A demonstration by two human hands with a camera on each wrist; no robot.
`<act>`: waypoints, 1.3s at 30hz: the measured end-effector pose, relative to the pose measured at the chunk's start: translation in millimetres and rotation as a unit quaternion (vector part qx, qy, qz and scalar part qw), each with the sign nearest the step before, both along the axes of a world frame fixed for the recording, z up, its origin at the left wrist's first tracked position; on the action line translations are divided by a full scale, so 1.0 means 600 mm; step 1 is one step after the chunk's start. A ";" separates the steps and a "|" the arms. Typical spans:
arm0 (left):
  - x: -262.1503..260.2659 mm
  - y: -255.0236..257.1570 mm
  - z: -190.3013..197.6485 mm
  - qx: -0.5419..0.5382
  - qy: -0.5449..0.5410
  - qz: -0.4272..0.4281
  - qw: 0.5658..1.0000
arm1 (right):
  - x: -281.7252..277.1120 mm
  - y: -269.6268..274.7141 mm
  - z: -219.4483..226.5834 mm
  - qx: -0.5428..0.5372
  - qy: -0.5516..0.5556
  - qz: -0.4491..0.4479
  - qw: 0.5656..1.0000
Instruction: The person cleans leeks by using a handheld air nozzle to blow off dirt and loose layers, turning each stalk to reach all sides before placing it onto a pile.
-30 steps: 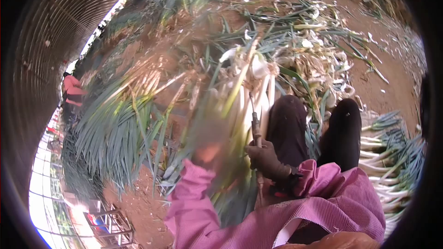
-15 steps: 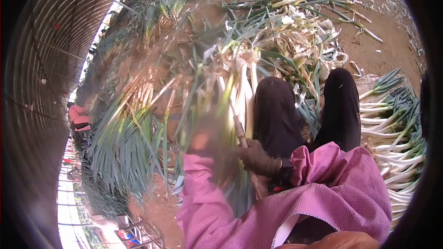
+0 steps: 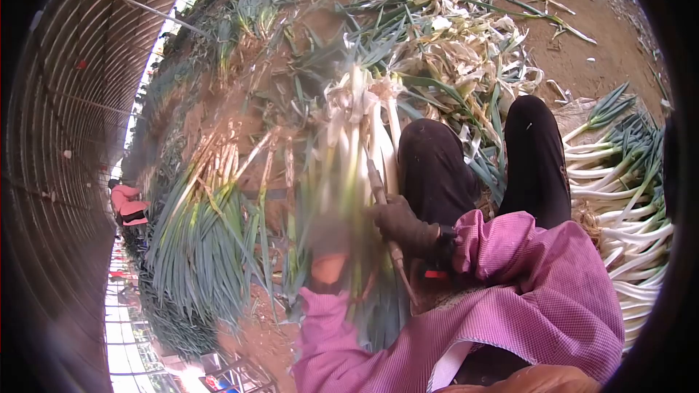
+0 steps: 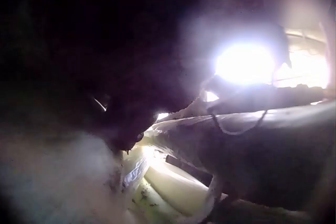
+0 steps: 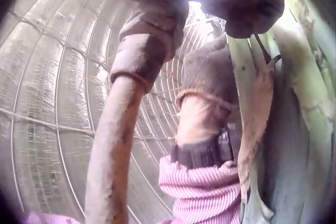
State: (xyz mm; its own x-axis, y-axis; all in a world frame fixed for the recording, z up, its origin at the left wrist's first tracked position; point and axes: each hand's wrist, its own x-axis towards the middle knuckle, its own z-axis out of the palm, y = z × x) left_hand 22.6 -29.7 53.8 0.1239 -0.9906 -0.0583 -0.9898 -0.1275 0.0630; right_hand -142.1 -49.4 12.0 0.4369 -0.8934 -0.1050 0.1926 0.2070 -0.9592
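My gloved right hand (image 3: 408, 227) grips a thin rod-like tool (image 3: 376, 182), its upper end pointing at the white stalks. In the right wrist view the tool's brown shaft (image 5: 113, 155) runs down from a thick collar. My left hand (image 3: 331, 236), gloved and blurred, holds a leek (image 3: 355, 105) by its green part, left of the tool. Several more leeks (image 3: 386, 135) lie beside it, white ends away from me, against my knee. Pale stalks (image 4: 173, 182) show below the dark hand in the left wrist view. Most of the left fingers are hidden.
A heap of leeks (image 3: 200, 240) lies on the soil to the left. Peeled skins and leaves (image 3: 466, 58) pile up ahead. Cleaned white leeks (image 3: 611, 207) are stacked at the right. A person in pink (image 3: 129, 202) is far left, by the ribbed greenhouse wall (image 3: 80, 102).
The head view has turned somewhat. The leek in my left hand has swung from leaning right to nearly upright in view. My right hand keeps its grip on the tool.
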 end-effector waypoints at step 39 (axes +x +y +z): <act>0.069 0.084 0.069 0.101 0.445 0.115 0.882 | 0.026 -0.110 -0.037 -0.342 0.239 0.037 0.908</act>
State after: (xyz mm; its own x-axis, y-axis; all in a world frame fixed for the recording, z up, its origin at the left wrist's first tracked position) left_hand 63.9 20.9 95.0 0.1368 -0.9035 -0.4062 -0.5062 -0.4162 0.7553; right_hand -126.3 -115.4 -10.4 0.5484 -0.7912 0.2707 -0.2696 -0.4738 -0.8384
